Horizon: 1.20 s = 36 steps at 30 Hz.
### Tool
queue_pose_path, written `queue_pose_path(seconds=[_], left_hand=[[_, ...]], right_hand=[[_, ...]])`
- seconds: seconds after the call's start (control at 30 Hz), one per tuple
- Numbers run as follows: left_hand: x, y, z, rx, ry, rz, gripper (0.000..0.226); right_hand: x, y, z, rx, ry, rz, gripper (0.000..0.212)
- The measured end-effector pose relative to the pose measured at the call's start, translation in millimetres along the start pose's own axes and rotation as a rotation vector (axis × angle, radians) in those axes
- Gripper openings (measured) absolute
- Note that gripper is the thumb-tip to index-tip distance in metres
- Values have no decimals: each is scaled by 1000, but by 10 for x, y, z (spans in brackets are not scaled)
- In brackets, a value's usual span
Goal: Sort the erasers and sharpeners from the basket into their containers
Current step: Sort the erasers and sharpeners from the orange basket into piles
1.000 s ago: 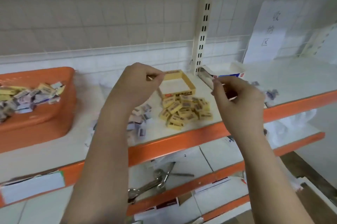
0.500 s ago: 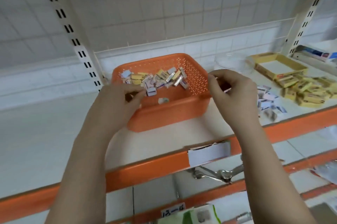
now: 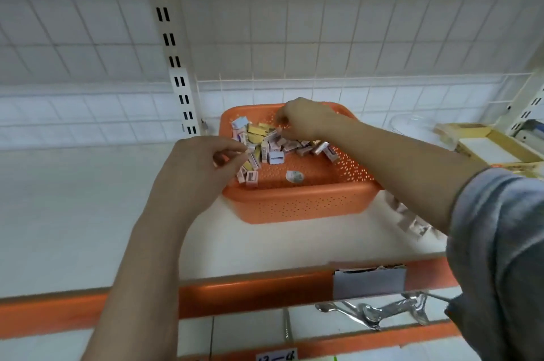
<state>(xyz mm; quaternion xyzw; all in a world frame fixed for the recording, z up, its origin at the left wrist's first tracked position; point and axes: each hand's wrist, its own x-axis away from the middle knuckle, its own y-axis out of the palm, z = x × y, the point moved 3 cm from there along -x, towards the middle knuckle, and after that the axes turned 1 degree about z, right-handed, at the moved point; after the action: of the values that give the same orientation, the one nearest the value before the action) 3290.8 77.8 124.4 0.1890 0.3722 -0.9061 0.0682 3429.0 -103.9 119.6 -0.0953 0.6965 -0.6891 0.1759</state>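
- Step in hand: pick-up from the orange basket, which sits on the white shelf at centre frame.
- The mixed erasers and sharpeners lie heaped in the basket's upper-left part; one small round item lies apart on the basket floor.
- Right hand: reaches over the far side of the heap, fingers curled together at an item on top; whether it is gripped cannot be told.
- Left hand: at the basket's left rim, thumb and forefinger pinched together over the heap's near edge; a held piece cannot be confirmed.
- Next move, as judged: secure one piece per hand, identify its type, then carry it to the yellow box at the right edge of the frame.
- Change from half a second earlier: the right hand has moved from the basket's right rim into the basket; the left hand has shifted from the front-left corner towards the heap.
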Motion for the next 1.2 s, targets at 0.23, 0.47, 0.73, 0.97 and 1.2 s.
queue_pose_path(seconds=[0.23, 0.47, 0.73, 0.97, 1.2], left_hand=[[-20, -33, -28, -47, 0, -12, 13], [-264, 45, -54, -119, 16, -68, 16], [-1191, 548, 69, -392, 166, -369, 20], [-1526, 916, -9, -752, 240, -564, 29], [-1583, 974, -44, -896, 338, -534, 25]], right_hand=[[-292, 244, 32, 50, -21, -55, 33], [-191, 1, 113, -74, 59, -34, 31], [1263, -225, 22, -482, 308, 404, 6], [1806, 56, -55, -640, 407, 856, 22], [1856, 20, -112, -710, 434, 901, 20]])
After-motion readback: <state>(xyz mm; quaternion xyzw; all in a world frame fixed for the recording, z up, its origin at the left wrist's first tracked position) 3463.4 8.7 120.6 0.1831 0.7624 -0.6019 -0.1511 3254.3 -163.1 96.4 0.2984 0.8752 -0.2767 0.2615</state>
